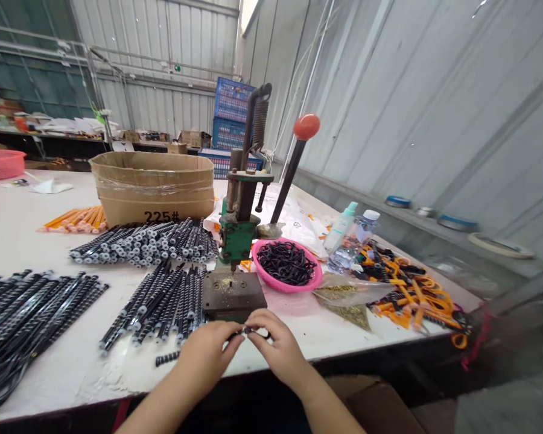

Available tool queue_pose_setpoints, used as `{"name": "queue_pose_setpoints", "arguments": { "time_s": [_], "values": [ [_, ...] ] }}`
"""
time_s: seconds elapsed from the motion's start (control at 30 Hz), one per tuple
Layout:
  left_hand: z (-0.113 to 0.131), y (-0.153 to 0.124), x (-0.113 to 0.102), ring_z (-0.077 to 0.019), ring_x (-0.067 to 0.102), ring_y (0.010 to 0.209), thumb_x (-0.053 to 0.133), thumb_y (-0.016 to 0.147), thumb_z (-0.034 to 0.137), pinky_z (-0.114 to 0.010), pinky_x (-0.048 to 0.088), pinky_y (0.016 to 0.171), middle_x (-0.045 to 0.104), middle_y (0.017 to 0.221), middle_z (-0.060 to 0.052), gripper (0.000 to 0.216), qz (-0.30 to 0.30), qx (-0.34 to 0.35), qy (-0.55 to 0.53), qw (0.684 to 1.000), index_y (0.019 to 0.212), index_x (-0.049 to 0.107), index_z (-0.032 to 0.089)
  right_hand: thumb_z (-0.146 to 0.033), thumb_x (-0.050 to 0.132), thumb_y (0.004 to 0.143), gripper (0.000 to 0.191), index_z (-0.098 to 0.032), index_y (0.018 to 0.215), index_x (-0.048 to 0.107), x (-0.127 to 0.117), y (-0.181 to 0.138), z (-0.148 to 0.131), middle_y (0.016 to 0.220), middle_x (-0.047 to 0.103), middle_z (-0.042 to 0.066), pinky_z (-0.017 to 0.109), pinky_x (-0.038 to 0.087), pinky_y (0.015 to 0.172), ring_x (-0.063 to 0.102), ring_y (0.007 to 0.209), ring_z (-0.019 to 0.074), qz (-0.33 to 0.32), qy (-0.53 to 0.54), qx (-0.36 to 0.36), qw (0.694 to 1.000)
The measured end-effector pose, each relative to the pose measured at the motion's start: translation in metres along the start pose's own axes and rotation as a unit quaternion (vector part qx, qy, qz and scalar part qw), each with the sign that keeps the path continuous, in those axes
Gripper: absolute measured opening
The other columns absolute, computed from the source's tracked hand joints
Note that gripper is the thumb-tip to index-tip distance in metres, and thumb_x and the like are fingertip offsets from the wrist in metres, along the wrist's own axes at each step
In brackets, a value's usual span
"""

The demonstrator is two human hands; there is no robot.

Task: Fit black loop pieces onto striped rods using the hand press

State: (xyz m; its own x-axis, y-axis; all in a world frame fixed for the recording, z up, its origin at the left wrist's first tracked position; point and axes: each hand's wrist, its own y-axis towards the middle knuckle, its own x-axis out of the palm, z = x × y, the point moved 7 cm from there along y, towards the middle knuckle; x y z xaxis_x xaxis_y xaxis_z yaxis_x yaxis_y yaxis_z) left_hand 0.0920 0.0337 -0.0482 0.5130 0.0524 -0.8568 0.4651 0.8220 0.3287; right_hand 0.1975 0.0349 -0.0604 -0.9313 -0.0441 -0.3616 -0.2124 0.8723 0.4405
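Observation:
My left hand (pixel 207 351) and my right hand (pixel 277 345) meet at the table's front edge, fingertips pinched together on a small black part (pixel 248 330) between them. Just beyond them stands a green hand press (pixel 238 232) on a dark metal base block (pixel 231 293), with a lever ending in a red knob (pixel 306 126). A short black ribbed piece (pixel 167 359) lies on the table left of my left hand. Rows of black spiral-wrapped sticks (pixel 163 301) lie left of the press.
A pink bowl of black loops (pixel 288 265) sits right of the press, beside a plastic bag of brass bits (pixel 349 299), bottles (pixel 350 238) and orange-black parts (pixel 411 292). A cardboard box marked 225# (pixel 152 187), orange sticks (pixel 75 219) and more black sticks (pixel 22 319) lie left.

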Motion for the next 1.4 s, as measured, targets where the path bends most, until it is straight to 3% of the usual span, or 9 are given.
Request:
{"name": "queue_pose_setpoints", "arguments": {
  "time_s": [0.13, 0.37, 0.9, 1.07, 1.13, 1.23, 1.27, 1.33, 1.4],
  "values": [
    [-0.019, 0.039, -0.008, -0.0186, 0.059, 0.075, 0.038, 0.076, 0.023, -0.029, 0.044, 0.067, 0.066, 0.083, -0.003, 0.025, -0.119, -0.013, 0.064, 0.991, 0.085, 0.061, 0.022, -0.014, 0.051, 0.069, 0.014, -0.017, 0.08, 0.059, 0.001, 0.042, 0.015, 0.081, 0.057, 0.005, 0.027, 0.042, 0.073, 0.051, 0.079, 0.0146, -0.052, -0.212, -0.017, 0.976],
    [-0.056, 0.081, -0.006, -0.0182, 0.057, 0.082, 0.037, 0.075, 0.019, -0.026, 0.042, 0.069, 0.064, 0.09, -0.003, 0.028, -0.116, -0.026, 0.108, 0.987, 0.092, 0.058, 0.024, -0.016, 0.048, 0.072, 0.018, -0.016, 0.085, 0.06, 0.006, 0.09, 0.037, 0.087, 0.058, 0.007, 0.033, 0.039, 0.081, 0.049, 0.086, 0.0182, -0.021, -0.278, -0.054, 0.959],
    [-0.066, 0.079, 0.005, -0.0171, 0.056, 0.08, 0.035, 0.077, 0.021, -0.026, 0.042, 0.065, 0.061, 0.088, -0.004, 0.026, -0.097, 0.007, 0.168, 0.981, 0.092, 0.056, 0.024, -0.01, 0.048, 0.069, 0.019, -0.018, 0.079, 0.062, 0.01, 0.09, 0.039, 0.081, 0.059, 0.003, 0.029, 0.043, 0.076, 0.05, 0.081, 0.0158, -0.017, -0.323, -0.119, 0.939],
    [-0.062, 0.074, 0.009, -0.0171, 0.056, 0.077, 0.037, 0.077, 0.018, -0.027, 0.042, 0.065, 0.06, 0.084, -0.004, 0.027, -0.109, 0.044, 0.196, 0.973, 0.099, 0.053, 0.025, -0.003, 0.045, 0.064, 0.025, -0.018, 0.073, 0.063, 0.008, 0.07, -0.003, 0.081, 0.055, 0.007, 0.036, 0.043, 0.075, 0.048, 0.081, 0.0193, 0.014, -0.341, -0.168, 0.925],
    [-0.061, 0.073, 0.01, -0.0178, 0.056, 0.075, 0.038, 0.076, 0.017, -0.028, 0.042, 0.065, 0.06, 0.082, -0.004, 0.029, -0.114, 0.057, 0.209, 0.97, 0.1, 0.052, 0.024, -0.007, 0.046, 0.066, 0.024, -0.019, 0.08, 0.061, -0.018, 0.078, -0.047, 0.087, 0.051, 0.007, 0.039, 0.041, 0.078, 0.046, 0.086, 0.0199, 0.108, -0.323, -0.198, 0.919],
    [-0.061, 0.074, 0.01, -0.0184, 0.057, 0.072, 0.039, 0.074, 0.014, -0.028, 0.042, 0.063, 0.06, 0.082, -0.005, 0.031, -0.124, 0.072, 0.229, 0.963, 0.101, 0.052, 0.023, -0.019, 0.052, 0.067, 0.035, -0.023, 0.102, 0.05, -0.092, 0.115, -0.117, 0.11, 0.04, 0.006, 0.044, 0.034, 0.086, 0.034, 0.109, 0.0234, 0.319, -0.206, -0.224, 0.897],
    [-0.06, 0.074, 0.01, -0.0184, 0.057, 0.072, 0.039, 0.074, 0.013, -0.028, 0.042, 0.062, 0.06, 0.081, -0.006, 0.032, -0.126, 0.075, 0.235, 0.961, 0.102, 0.051, 0.023, -0.022, 0.049, 0.07, 0.034, -0.024, 0.104, 0.048, -0.116, 0.137, -0.132, 0.112, 0.04, 0.005, 0.043, 0.036, 0.085, 0.034, 0.111, 0.0217, 0.326, -0.15, -0.211, 0.909],
    [-0.06, 0.074, 0.01, -0.0181, 0.057, 0.07, 0.038, 0.073, 0.011, -0.028, 0.042, 0.061, 0.059, 0.081, -0.006, 0.034, -0.129, 0.081, 0.244, 0.958, 0.102, 0.051, 0.023, -0.027, 0.036, 0.077, 0.027, -0.02, 0.096, 0.053, -0.149, 0.183, -0.151, 0.104, 0.049, 0.002, 0.036, 0.041, 0.076, 0.044, 0.103, 0.017, 0.243, -0.059, -0.166, 0.954],
    [-0.059, 0.074, 0.009, -0.0181, 0.057, 0.069, 0.038, 0.072, 0.011, -0.027, 0.041, 0.06, 0.059, 0.08, -0.006, 0.036, -0.126, 0.086, 0.247, 0.957, 0.103, 0.051, 0.023, -0.025, 0.012, 0.08, 0.048, -0.01, 0.088, 0.057, -0.168, 0.202, -0.16, 0.09, 0.056, 0.0, 0.029, 0.04, 0.066, 0.052, 0.091, 0.011, 0.148, -0.012, -0.105, 0.983]
  ]
}}
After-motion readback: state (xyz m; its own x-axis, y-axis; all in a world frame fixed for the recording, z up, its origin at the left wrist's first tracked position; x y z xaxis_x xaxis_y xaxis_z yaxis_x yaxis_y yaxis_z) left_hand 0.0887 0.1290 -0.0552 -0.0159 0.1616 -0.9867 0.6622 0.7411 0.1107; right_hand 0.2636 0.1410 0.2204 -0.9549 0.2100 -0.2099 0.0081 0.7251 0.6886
